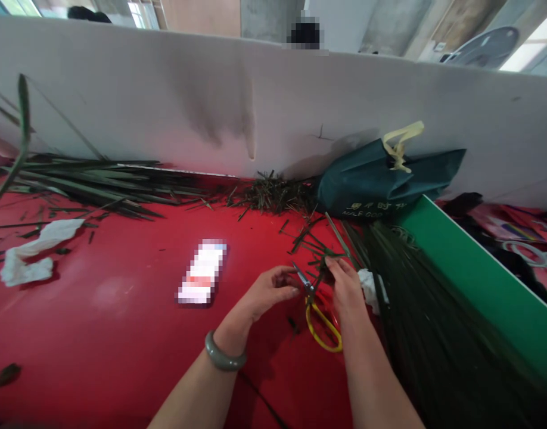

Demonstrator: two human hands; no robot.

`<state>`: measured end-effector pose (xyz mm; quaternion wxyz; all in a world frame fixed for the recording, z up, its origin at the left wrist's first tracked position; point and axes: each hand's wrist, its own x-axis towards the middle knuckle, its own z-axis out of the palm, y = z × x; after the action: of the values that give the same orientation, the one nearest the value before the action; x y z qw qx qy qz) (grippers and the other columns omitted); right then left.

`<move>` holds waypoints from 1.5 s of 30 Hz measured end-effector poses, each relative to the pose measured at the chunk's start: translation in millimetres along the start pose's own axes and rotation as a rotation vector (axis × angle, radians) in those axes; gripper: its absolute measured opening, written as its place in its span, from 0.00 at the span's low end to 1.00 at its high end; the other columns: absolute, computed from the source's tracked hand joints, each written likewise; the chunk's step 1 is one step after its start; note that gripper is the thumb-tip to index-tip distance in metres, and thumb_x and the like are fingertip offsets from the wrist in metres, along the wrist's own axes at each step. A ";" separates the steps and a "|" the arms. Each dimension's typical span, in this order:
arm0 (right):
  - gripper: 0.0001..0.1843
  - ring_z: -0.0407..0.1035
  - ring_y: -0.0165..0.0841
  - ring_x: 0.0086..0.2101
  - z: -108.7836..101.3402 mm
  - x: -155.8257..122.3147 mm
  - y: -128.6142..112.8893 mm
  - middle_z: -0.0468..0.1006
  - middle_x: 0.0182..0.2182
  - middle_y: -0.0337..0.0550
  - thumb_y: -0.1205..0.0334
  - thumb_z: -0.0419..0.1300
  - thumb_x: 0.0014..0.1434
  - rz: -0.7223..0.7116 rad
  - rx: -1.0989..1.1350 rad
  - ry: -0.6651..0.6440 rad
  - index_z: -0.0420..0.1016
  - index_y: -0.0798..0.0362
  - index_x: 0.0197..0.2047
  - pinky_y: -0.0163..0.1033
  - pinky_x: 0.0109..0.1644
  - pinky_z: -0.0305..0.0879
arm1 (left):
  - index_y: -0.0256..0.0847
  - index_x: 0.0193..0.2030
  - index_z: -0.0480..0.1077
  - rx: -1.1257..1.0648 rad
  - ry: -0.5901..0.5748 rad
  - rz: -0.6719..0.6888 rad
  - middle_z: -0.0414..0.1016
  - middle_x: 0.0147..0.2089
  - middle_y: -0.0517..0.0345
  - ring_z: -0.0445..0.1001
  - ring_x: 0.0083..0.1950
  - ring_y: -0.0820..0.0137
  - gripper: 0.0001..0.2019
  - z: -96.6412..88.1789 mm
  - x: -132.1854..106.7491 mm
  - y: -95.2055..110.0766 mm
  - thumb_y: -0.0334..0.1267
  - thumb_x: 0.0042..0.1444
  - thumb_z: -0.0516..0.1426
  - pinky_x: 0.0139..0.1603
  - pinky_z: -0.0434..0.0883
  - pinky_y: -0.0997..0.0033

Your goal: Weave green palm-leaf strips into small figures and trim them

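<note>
My left hand [271,291], with a grey-green bangle [224,357] on its wrist, hovers over the red tabletop, its fingers curved and apart and nothing visible in them. Thumb and fingers of my right hand [344,279] pinch a small dark green piece of leaf [323,269]. Between the hands are scissors [322,328] with one yellow and one red handle; their blades point up and left toward my left fingertips. The red handle is partly hidden by my right hand. Cut leaf strips [309,241] lie scattered just beyond.
A phone [202,273] lies left of my hands. Long leaves [90,182] and clippings [276,193] line the white partition [134,95]. At right are a dark green bag [367,185], a leaf bundle [416,304], a green divider [483,274] and crumpled tissue [369,289].
</note>
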<state>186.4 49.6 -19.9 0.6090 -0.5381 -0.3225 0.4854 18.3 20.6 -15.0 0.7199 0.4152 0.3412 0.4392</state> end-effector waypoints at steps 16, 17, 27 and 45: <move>0.12 0.59 0.24 0.19 21.0 -27.0 -2.2 0.67 0.18 0.31 0.52 0.60 0.45 -0.040 0.044 -0.181 0.67 0.53 0.26 0.31 0.23 0.55 | 0.37 0.33 0.68 -0.184 0.146 -0.027 0.71 0.25 0.60 0.69 0.26 0.76 0.11 17.1 -3.4 -5.8 0.39 0.44 0.59 0.32 0.66 0.75; 0.12 0.59 0.25 0.19 21.0 -26.5 -2.2 0.67 0.18 0.31 0.53 0.61 0.44 -0.032 0.078 -0.164 0.68 0.53 0.27 0.31 0.23 0.56 | 0.37 0.32 0.68 -0.184 0.132 -0.034 0.71 0.24 0.60 0.69 0.25 0.77 0.10 18.0 -4.0 -6.0 0.39 0.44 0.59 0.31 0.66 0.76; 0.08 0.64 0.26 0.23 22.4 -25.8 5.5 0.71 0.20 0.32 0.59 0.64 0.41 -0.052 0.107 -0.161 0.71 0.53 0.25 0.33 0.29 0.60 | 0.37 0.33 0.66 -0.257 0.345 -0.038 0.70 0.23 0.62 0.70 0.24 0.76 0.13 17.7 0.0 -4.8 0.39 0.42 0.60 0.30 0.68 0.75; 0.05 0.65 0.28 0.30 20.4 -26.7 7.4 0.72 0.26 0.36 0.61 0.60 0.47 -0.139 -0.120 -0.324 0.72 0.52 0.29 0.34 0.37 0.61 | 0.36 0.34 0.68 -0.289 0.274 0.022 0.70 0.26 0.60 0.69 0.25 0.76 0.11 20.6 -4.1 -6.3 0.37 0.43 0.60 0.29 0.68 0.75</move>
<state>157.4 31.1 -19.3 0.5481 -0.4645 -0.4812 0.5023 36.5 9.0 -11.4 0.7140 0.2475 0.3650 0.5438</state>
